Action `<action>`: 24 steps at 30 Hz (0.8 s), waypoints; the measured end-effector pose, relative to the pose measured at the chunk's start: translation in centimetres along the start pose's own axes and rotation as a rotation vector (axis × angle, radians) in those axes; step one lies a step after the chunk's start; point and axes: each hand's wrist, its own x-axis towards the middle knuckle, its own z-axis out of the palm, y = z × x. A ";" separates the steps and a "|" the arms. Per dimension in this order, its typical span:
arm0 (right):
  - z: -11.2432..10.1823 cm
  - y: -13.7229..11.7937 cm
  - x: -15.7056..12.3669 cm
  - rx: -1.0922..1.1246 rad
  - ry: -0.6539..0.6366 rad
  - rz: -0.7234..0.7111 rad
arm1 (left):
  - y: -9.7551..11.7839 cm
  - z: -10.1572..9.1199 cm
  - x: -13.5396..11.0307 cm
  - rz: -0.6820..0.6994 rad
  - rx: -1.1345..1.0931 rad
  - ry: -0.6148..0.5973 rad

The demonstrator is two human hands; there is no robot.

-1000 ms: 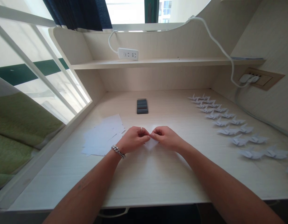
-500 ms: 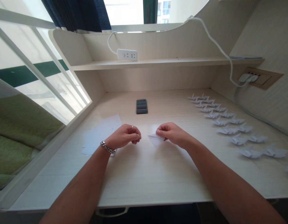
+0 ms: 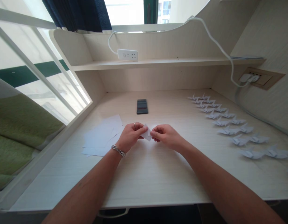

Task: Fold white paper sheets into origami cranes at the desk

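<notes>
The small piece of paper [image 3: 147, 135] is between the two hands, over the middle of the desk [image 3: 172, 177]. The left hand [image 3: 131, 136] grips its left side between thumb and bent fingers. The right hand [image 3: 166, 136] is partly closed, with thumb and forefinger together at the paper's right edge; whether they pinch it firmly, I cannot tell.

The paper is white and folded, with straight edges and sharp corners, and it is tilted, one corner pointing up and another down toward the near side. The thumb and fingers of the left hand cover part of it, so the full outline is hidden.

A broad stretch of desk lies between the hands and the near edge. On the left, loose white sheets [image 3: 101, 137] lie just beside the left hand, overlapping each other. On the far side, a small dark object [image 3: 142, 106], blurred, sits near the hands. On the right, well apart from the right hand, folded paper birds [image 3: 250, 153] stand in rows from far to near. Beyond, a shelf [image 3: 162, 63] runs above the far edge.
</notes>
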 end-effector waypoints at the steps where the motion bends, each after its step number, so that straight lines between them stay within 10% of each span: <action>1: 0.0 0.0 0.0 -0.001 -0.024 0.006 | 0.0 0.1 0.0 -0.016 -0.042 0.006; 24: -0.6 -1.4 -0.2 0.401 0.209 0.145 | 0.5 0.1 -0.3 -0.014 -0.093 0.014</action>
